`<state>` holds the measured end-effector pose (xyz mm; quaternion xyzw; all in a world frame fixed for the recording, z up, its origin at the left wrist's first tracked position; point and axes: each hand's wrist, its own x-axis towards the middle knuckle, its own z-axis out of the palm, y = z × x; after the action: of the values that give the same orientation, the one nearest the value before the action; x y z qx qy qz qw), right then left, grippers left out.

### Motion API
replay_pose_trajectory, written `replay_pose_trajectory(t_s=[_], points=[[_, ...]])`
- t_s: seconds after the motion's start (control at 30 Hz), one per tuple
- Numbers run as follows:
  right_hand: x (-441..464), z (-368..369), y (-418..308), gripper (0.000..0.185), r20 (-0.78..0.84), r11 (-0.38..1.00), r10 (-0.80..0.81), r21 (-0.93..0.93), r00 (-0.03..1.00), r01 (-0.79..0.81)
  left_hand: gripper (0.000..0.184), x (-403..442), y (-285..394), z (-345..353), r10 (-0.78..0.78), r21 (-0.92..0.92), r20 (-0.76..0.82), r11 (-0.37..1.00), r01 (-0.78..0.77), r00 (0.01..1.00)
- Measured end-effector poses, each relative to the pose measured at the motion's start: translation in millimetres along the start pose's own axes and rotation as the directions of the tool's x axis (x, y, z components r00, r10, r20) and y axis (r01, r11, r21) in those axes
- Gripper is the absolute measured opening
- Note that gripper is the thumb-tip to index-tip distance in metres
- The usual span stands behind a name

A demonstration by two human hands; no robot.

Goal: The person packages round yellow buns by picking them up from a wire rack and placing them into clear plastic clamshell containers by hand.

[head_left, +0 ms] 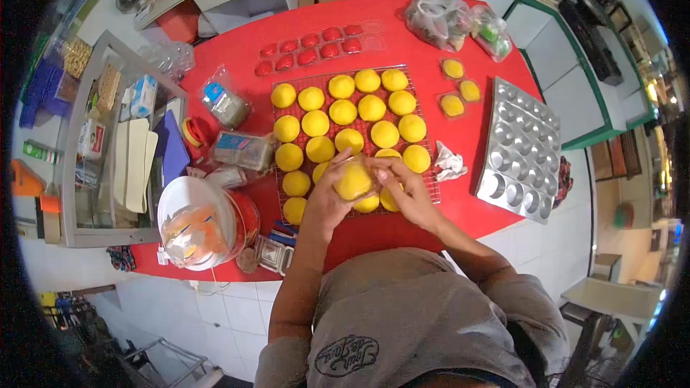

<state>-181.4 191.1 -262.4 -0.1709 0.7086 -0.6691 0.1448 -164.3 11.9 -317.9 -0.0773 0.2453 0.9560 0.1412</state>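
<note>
Hands (327, 197) (410, 195) together on wrapped yellow cake (354, 181), partly hiding wire rack (430, 187), mould tray (491, 136) right, bucket (246, 224) left

On the table (471, 190) before me, buns (341, 87) sit in rows on a wire cooling rack (327, 76). One wrapped bun (354, 181) is between my left hand (327, 195) and right hand (407, 194), above the rack's near side. Behind lies a plastic blister tray (309, 54); right, a muffin tin (522, 145); left and nearer me, a bucket (248, 219).
</note>
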Motion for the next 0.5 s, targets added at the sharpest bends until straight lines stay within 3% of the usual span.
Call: replay_pose_trajectory(t_s=[0.17, 0.37, 0.5], points=[[-13, -13, 33, 0.035, -0.128, 0.999, 0.006, 0.039, 0.992, -0.001, 0.052, 1, -13, 16, 0.017, 0.086, -0.107, 0.996, -0.008, 0.994], [-40, -55, 33, 0.039, -0.169, 0.988, 0.057, -0.132, 0.984, -0.08, 0.047, 9, -41, 2, -0.115, 0.112, -0.004, 0.987, 0.114, 0.993], [-54, -71, 30, 0.04, -0.055, 0.995, 0.016, -0.098, 0.998, -0.021, 0.046, 20, -55, 12, -0.268, -0.035, 0.019, 0.963, 0.269, 0.963]])
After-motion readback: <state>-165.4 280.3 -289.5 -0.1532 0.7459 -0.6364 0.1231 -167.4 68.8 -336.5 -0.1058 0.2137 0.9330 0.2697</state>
